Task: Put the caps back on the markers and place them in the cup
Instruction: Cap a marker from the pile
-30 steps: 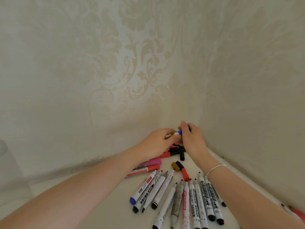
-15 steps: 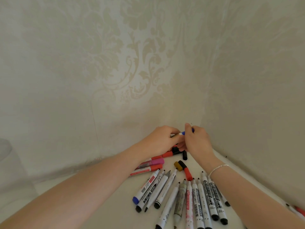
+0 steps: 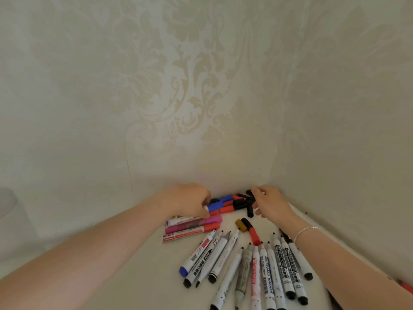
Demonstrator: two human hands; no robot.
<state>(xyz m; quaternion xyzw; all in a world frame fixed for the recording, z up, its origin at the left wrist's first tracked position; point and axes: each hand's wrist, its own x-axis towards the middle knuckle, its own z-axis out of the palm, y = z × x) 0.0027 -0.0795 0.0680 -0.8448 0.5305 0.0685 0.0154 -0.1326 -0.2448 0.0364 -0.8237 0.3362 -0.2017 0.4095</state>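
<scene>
My left hand (image 3: 187,201) grips a white marker whose blue cap (image 3: 215,206) sticks out past my fingers, low over the capped pink and red markers (image 3: 192,228). My right hand (image 3: 269,203) reaches into the corner, its fingertips on a pile of loose black and red caps (image 3: 239,203); thumb and fingers stay apart. Several uncapped white markers (image 3: 252,265) fan out on the table in front of me. Near them lie a red-and-black cap piece (image 3: 252,233) and a gold cap (image 3: 241,225). A faint translucent cup (image 3: 7,206) stands at the far left edge.
Patterned walls meet in a corner right behind the cap pile and close in the right side. The white tabletop (image 3: 138,276) runs left toward the cup. Something red (image 3: 405,287) peeks out at the right edge under my forearm.
My hands were together, pushing the blue cap onto the marker. They have parted: the left dropped toward the table with the capped marker, and the right moved to the loose caps.
</scene>
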